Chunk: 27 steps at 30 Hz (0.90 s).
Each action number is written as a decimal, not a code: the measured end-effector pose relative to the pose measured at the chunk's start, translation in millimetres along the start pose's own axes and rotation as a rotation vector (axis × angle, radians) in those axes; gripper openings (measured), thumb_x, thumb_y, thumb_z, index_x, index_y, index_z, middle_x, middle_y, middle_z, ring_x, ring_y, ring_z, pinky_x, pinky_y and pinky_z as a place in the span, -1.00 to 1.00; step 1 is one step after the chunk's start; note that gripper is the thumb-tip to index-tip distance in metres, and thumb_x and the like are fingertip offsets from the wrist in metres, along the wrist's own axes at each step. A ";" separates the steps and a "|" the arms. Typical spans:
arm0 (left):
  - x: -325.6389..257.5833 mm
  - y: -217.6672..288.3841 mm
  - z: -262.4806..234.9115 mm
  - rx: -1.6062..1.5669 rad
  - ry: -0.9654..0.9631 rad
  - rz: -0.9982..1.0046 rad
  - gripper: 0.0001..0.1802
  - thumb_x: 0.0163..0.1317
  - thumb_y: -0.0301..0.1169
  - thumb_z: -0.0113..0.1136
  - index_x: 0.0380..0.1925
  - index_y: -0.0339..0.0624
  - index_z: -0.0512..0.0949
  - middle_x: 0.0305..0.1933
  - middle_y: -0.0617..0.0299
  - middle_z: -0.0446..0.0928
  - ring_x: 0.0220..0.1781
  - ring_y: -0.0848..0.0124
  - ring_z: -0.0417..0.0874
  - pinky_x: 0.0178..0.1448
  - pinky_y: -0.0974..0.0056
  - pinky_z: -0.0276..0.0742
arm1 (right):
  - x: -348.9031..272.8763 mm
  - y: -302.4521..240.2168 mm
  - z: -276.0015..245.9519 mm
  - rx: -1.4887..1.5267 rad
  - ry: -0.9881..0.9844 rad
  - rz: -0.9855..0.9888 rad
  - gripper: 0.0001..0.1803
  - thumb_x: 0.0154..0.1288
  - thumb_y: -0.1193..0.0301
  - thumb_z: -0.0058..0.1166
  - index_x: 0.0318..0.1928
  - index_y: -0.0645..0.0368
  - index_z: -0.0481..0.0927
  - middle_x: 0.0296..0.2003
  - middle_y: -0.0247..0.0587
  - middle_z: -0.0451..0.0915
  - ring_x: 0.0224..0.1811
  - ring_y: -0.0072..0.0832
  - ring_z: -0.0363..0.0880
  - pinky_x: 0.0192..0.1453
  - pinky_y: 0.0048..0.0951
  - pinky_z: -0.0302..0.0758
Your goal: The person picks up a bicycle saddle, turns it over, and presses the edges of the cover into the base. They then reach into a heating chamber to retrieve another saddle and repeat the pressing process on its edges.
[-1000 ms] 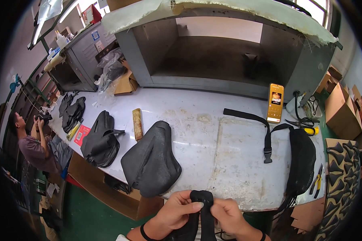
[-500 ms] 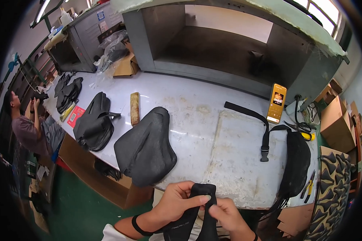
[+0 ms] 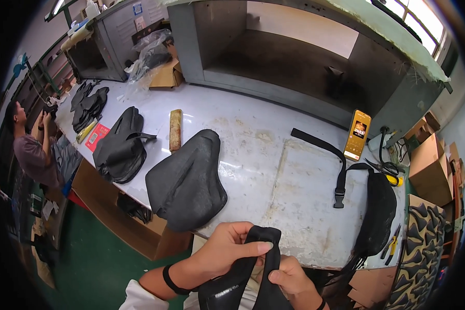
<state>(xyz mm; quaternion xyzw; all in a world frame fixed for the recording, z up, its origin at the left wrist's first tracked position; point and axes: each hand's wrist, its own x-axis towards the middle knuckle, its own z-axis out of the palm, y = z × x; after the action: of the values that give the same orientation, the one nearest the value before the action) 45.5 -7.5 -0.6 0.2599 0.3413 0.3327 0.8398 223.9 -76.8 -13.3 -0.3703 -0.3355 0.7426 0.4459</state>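
Low in the view, in front of the table's near edge, I hold a smooth black piece [image 3: 230, 287] that looks like a bicycle saddle cover. Its narrow nose points up, and a slot parts its two sides. My left hand [image 3: 219, 253] pinches the nose, thumb laid across the front and fingers curled behind. Lower down, my right hand [image 3: 292, 279] grips the right-hand side between thumb and curled fingers. The piece's lower end runs out of the picture. Just beyond my left hand lies a stack of black saddle-shaped covers [image 3: 186, 181].
Another black pile [image 3: 121, 150] and a worn block [image 3: 175, 129] lie farther left. On the right are a propped phone [image 3: 356, 135], a black strap with a buckle [image 3: 339, 199], a dark pouch [image 3: 380, 206] and pliers [image 3: 391, 250]. A metal cabinet [image 3: 274, 98] stands behind; a person [image 3: 36, 147] sits far left.
My hands and the black piece sit slightly higher in the view. The right hand's grip has slid a little lower along its side. The view has shifted slightly.
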 end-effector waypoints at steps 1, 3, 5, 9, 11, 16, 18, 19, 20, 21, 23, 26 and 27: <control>0.8 1.2 0.9 -0.002 0.001 0.001 -0.80 0.22 -0.48 0.33 -0.21 -0.35 0.58 -0.36 0.21 0.64 -0.38 0.55 0.63 -0.29 0.46 0.53 | 0.2 3.3 -5.4 -0.001 -0.002 0.002 -0.60 0.28 0.20 0.23 -0.32 0.41 0.66 -0.48 -0.36 0.60 -0.37 -0.57 0.56 -0.29 -0.55 0.44; 1.8 2.7 1.8 0.004 0.022 0.024 -0.79 0.22 -0.48 0.33 -0.20 -0.35 0.58 -0.36 0.22 0.64 -0.38 0.54 0.63 -0.29 0.45 0.54 | 1.6 5.1 -13.7 0.092 -0.024 0.201 -0.61 0.21 0.22 0.31 -0.30 0.40 0.68 -0.44 -0.37 0.62 -0.28 -0.58 0.58 -0.18 -0.57 0.46; 1.6 5.3 0.3 0.002 0.038 0.053 -0.80 0.22 -0.48 0.33 -0.20 -0.35 0.59 -0.36 0.22 0.64 -0.38 0.54 0.63 -0.27 0.44 0.56 | 4.7 -5.8 -6.2 0.092 -0.069 0.235 -0.66 0.20 0.26 0.32 -0.32 0.39 0.68 -0.44 -0.37 0.61 -0.29 -0.59 0.58 -0.20 -0.59 0.45; 3.3 13.5 -7.8 0.012 0.021 0.128 -0.82 0.22 -0.50 0.31 -0.21 -0.36 0.59 -0.32 0.21 0.65 -0.34 0.52 0.66 -0.23 0.41 0.62 | 7.0 6.5 -19.6 -0.222 -0.264 0.463 -0.81 0.17 0.45 0.32 -0.35 0.37 0.69 -0.39 -0.30 0.65 -0.26 -0.62 0.58 -0.16 -0.58 0.44; 0.4 16.8 -5.5 0.023 0.042 0.171 -0.82 0.22 -0.51 0.31 -0.21 -0.35 0.59 -0.31 0.18 0.66 -0.32 0.49 0.67 -0.24 0.37 0.65 | 5.4 7.4 -16.3 -0.321 -0.296 0.336 -0.84 0.21 0.46 0.28 -0.33 0.36 0.68 -0.44 -0.31 0.65 -0.38 -0.64 0.57 -0.28 -0.59 0.43; 0.1 24.4 -10.7 -0.030 0.066 0.251 -0.81 0.23 -0.52 0.27 -0.17 -0.33 0.59 -0.28 0.16 0.65 -0.30 0.44 0.69 -0.23 0.32 0.67 | 5.8 -3.8 8.9 0.158 -0.139 0.313 -0.73 0.38 0.34 0.16 -0.40 0.28 0.64 -0.60 -0.44 0.52 -0.57 -0.73 0.42 -0.54 -0.57 0.26; 0.2 28.5 -12.3 -0.057 0.098 0.284 -0.81 0.23 -0.51 0.28 -0.16 -0.31 0.58 -0.27 0.17 0.66 -0.29 0.46 0.69 -0.23 0.32 0.66 | 9.2 2.3 -12.4 0.046 -0.251 0.441 -0.79 0.31 0.38 0.22 -0.33 0.32 0.66 -0.49 -0.34 0.60 -0.48 -0.68 0.52 -0.40 -0.60 0.37; 0.2 30.3 -14.3 -0.057 0.112 0.294 -0.81 0.23 -0.51 0.28 -0.16 -0.30 0.58 -0.27 0.17 0.66 -0.29 0.46 0.69 -0.22 0.33 0.66 | 10.7 3.4 -18.5 -0.069 -0.360 0.569 -0.79 0.24 0.42 0.28 -0.26 0.36 0.68 -0.39 -0.24 0.67 -0.38 -0.62 0.61 -0.26 -0.62 0.49; -0.4 30.5 -15.5 -0.052 0.112 0.297 -0.81 0.23 -0.51 0.28 -0.16 -0.30 0.58 -0.27 0.17 0.66 -0.29 0.46 0.69 -0.22 0.33 0.66 | 9.7 3.9 -18.5 -0.236 -0.349 0.609 -0.78 0.26 0.42 0.26 -0.21 0.36 0.67 -0.27 -0.17 0.69 -0.19 -0.59 0.63 -0.04 -0.57 0.50; -1.3 29.4 -16.6 -0.053 0.123 0.293 -0.80 0.23 -0.51 0.28 -0.15 -0.30 0.58 -0.27 0.17 0.66 -0.29 0.45 0.69 -0.22 0.33 0.66 | 4.6 0.5 -11.8 -0.233 -0.354 0.601 -0.78 0.26 0.42 0.26 -0.21 0.36 0.67 -0.27 -0.17 0.69 -0.19 -0.59 0.63 -0.04 -0.57 0.50; -1.1 27.8 -19.1 -0.048 0.131 0.292 -0.80 0.23 -0.51 0.28 -0.15 -0.30 0.58 -0.27 0.18 0.66 -0.29 0.45 0.69 -0.22 0.33 0.66 | -6.3 -5.2 -0.6 0.026 -0.256 0.407 -0.81 0.30 0.42 0.22 -0.28 0.35 0.67 -0.30 -0.19 0.68 -0.20 -0.62 0.62 -0.08 -0.57 0.50; -0.2 28.5 -20.5 -0.124 0.128 0.299 -0.80 0.23 -0.51 0.28 -0.15 -0.29 0.58 -0.27 0.18 0.66 -0.30 0.45 0.69 -0.23 0.34 0.66 | -7.5 -2.6 2.9 0.141 -0.274 0.360 -0.84 0.29 0.48 0.20 -0.28 0.39 0.67 -0.32 -0.21 0.69 -0.20 -0.65 0.60 -0.10 -0.59 0.48; -2.0 28.7 -18.2 -0.126 0.125 0.290 -0.80 0.23 -0.51 0.28 -0.15 -0.29 0.58 -0.27 0.18 0.65 -0.30 0.45 0.69 -0.24 0.34 0.66 | -6.2 -3.8 2.1 0.141 -0.279 0.357 -0.84 0.29 0.48 0.20 -0.28 0.39 0.67 -0.32 -0.21 0.69 -0.20 -0.65 0.60 -0.10 -0.59 0.48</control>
<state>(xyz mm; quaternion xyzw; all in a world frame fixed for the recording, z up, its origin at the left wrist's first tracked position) 19.9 13.3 7.7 0.2322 0.3304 0.4867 0.7746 225.8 -81.4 -7.5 -0.2855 -0.2701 0.8753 0.2817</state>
